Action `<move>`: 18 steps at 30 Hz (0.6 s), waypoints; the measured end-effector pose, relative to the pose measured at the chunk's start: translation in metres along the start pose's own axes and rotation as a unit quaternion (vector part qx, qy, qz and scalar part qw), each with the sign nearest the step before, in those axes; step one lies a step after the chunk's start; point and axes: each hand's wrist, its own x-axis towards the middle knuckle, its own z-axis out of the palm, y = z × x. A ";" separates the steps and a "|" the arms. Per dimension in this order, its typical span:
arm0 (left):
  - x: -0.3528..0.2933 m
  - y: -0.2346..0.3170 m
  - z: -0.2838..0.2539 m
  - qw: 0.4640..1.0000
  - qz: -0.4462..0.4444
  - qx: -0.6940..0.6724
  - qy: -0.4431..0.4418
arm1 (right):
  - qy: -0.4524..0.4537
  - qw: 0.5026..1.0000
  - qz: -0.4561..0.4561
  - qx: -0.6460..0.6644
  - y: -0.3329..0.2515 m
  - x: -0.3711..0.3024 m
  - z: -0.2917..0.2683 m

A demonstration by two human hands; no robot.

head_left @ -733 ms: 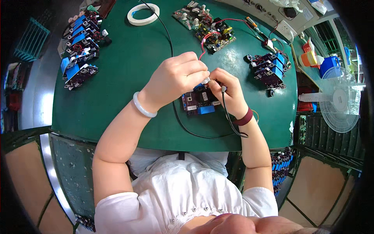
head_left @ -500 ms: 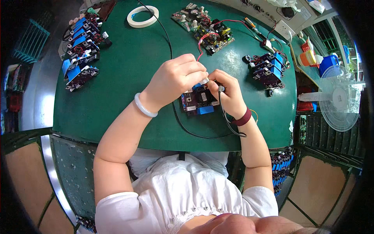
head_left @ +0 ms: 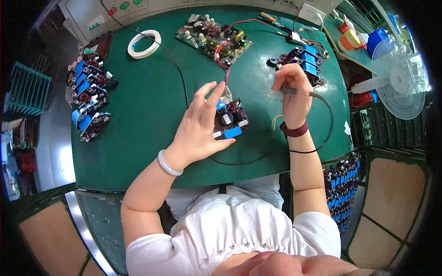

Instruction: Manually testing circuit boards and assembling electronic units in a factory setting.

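A small circuit board [head_left: 238, 117] with blue blocks and a round black part lies on the green table in front of me. A white connector [head_left: 226, 97] on a red lead meets its back edge. My left hand [head_left: 199, 120] is open along the board's left side, fingers stretched past the back corner and thumb by the near edge. To the right, my right hand [head_left: 295, 94] is closed around a short dark handle [head_left: 288, 90] on a black cable [head_left: 329, 112]. The handle's tip is hard to make out.
A larger board [head_left: 214, 39] lies at the back, with a tape roll [head_left: 144, 44] left of it. Blue-and-black boards sit at the left [head_left: 87, 99] and back right [head_left: 309, 62]. An orange-handled tool [head_left: 269, 18] and a white fan [head_left: 398, 79] are farther right.
Both hands were together at the white connector. The right hand has moved off to the right with the cabled handle; the left has let go and spread beside the board. The view has shifted.
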 end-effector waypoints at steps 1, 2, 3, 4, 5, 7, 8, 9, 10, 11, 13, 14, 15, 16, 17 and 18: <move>0.000 -0.002 0.000 1.000 -0.015 -0.022 0.000 | 0.034 0.999 -0.033 0.012 -0.001 0.002 0.004; 0.000 -0.004 0.000 0.999 -0.030 -0.043 0.001 | 0.092 0.996 -0.011 -0.004 -0.001 0.003 0.007; -0.002 -0.006 -0.001 0.999 -0.030 -0.041 0.000 | 0.094 0.996 -0.011 -0.001 -0.003 0.002 0.003; -0.001 -0.008 0.001 0.999 -0.014 -0.046 0.009 | 0.054 0.998 0.031 -0.008 -0.006 -0.001 -0.012; 0.000 -0.009 0.002 0.998 0.001 -0.051 0.020 | 0.014 0.997 0.072 -0.014 -0.010 -0.005 -0.020; 0.004 -0.001 -0.001 0.997 0.050 -0.009 0.059 | 0.033 0.992 0.104 -0.063 -0.018 -0.005 -0.018; 0.002 0.001 -0.001 0.995 0.059 0.003 0.080 | 0.002 0.995 0.101 -0.025 -0.018 -0.007 -0.023; 0.002 0.004 -0.001 0.992 0.069 0.014 0.101 | -0.028 0.995 0.098 0.013 -0.019 -0.008 -0.025; 0.004 0.008 -0.003 0.991 0.101 0.013 0.092 | -0.056 0.992 0.076 0.080 -0.020 -0.006 -0.024; 0.009 0.012 -0.002 0.985 0.161 0.012 0.065 | -0.050 0.993 0.075 0.081 -0.022 -0.006 -0.023; 0.006 0.024 0.008 0.990 0.140 -0.023 -0.003 | -0.080 0.973 0.073 0.205 -0.025 -0.007 -0.019; 0.005 0.024 0.011 0.990 0.141 -0.020 -0.007 | -0.106 0.961 0.065 0.249 -0.027 -0.008 -0.017; 0.004 0.023 0.015 0.985 0.166 -0.021 -0.030 | -0.103 0.961 0.064 0.251 -0.027 -0.008 -0.018; 0.003 0.022 0.018 0.980 0.191 -0.022 -0.053 | -0.086 0.946 0.043 0.309 -0.026 -0.008 -0.020; 0.002 0.021 0.018 0.980 0.192 -0.021 -0.056 | -0.068 0.927 0.022 0.367 -0.026 -0.008 -0.021; 0.003 0.019 0.017 0.969 0.230 -0.061 -0.073 | -0.055 0.916 -0.008 0.397 -0.022 -0.006 -0.029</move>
